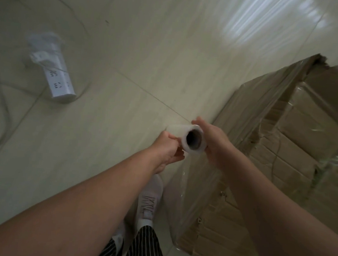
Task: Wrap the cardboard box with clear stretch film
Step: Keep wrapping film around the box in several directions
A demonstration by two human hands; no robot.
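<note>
You're mid-wrap; your left hand (167,150) and right hand (214,144) each have a grip clasped round the roll (181,131); film (195,194) covers the box (300,128) side. Next, walk the roll round, pulling taut.

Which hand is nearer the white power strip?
Left. The left hand grips the film roll on the power strip side; the right hand is beyond the roll, beside the cardboard box.

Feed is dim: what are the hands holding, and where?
Both hold the film roll near its open end: left hand on one side, right hand on the other.
</note>
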